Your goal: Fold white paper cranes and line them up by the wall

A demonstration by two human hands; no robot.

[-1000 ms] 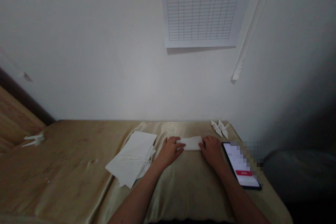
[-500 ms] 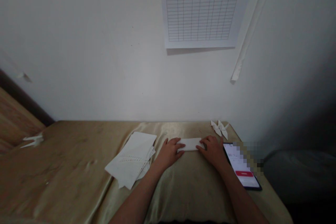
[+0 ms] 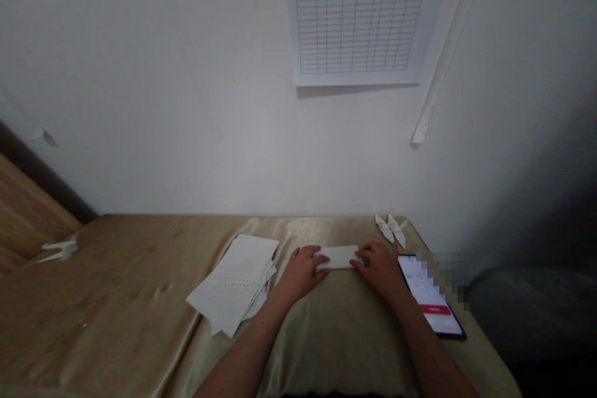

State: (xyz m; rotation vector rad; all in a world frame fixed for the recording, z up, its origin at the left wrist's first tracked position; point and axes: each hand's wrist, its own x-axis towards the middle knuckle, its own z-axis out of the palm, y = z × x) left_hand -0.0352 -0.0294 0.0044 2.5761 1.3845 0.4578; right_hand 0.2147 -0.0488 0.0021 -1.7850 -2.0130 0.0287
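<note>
A folded white paper strip [image 3: 337, 257] lies flat on the gold satin cloth [image 3: 336, 336], directly in front of me. My left hand [image 3: 303, 272] grips its left end, and my right hand [image 3: 379, 268] grips its right end. Both hands rest on the cloth. Most of the strip's middle shows between them, while its ends are hidden under my fingers. A loose stack of white paper sheets [image 3: 231, 283] lies left of my left hand. Right of my right hand is a smartphone [image 3: 431, 298] with a lit screen.
Folded white paper cranes [image 3: 390, 229] sit at the cloth's far edge, against the wall. Another paper crane [image 3: 60, 250] lies at the far left by a wooden surface [image 3: 28, 217]. A printed grid chart [image 3: 359, 22] hangs on the wall above. A dark object [image 3: 536, 311] fills the lower right.
My right hand has shifted slightly left along the paper strip. The strip and my left hand stay almost where they were.
</note>
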